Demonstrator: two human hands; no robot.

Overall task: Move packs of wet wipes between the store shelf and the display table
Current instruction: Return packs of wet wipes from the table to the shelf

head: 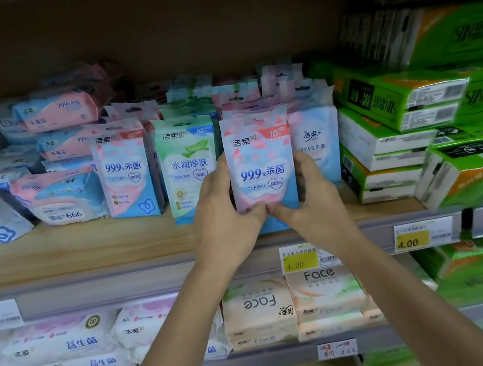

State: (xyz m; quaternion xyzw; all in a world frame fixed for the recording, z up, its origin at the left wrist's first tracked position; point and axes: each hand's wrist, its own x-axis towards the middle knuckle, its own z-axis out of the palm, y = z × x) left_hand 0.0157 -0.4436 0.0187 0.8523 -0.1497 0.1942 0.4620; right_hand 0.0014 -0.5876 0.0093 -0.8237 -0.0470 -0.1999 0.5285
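Both hands are up at the shelf (pixel 69 250) now; the left hand (pixel 226 217) wraps the left side of the pink-and-blue wipes pack (pixel 260 160), the right hand (pixel 316 199) wraps the right side, and the thumbs meet low across its front. The pack stands upright close to the shelf's front edge, right of the middle, ahead of a row of like packs, with the green pack (pixel 189 166) just beside it on the left; whether its base rests on the board or hangs just clear, I cannot tell. It looks a light thing, a soft film pouch that will give under the fingers; the wrapper is probably slick, and the thin hang-tab at the top is no place to pull. A hold low on both side edges seems right to me: firm enough not to slip, gentle enough not to crush; neighbours packed this tight could topple.
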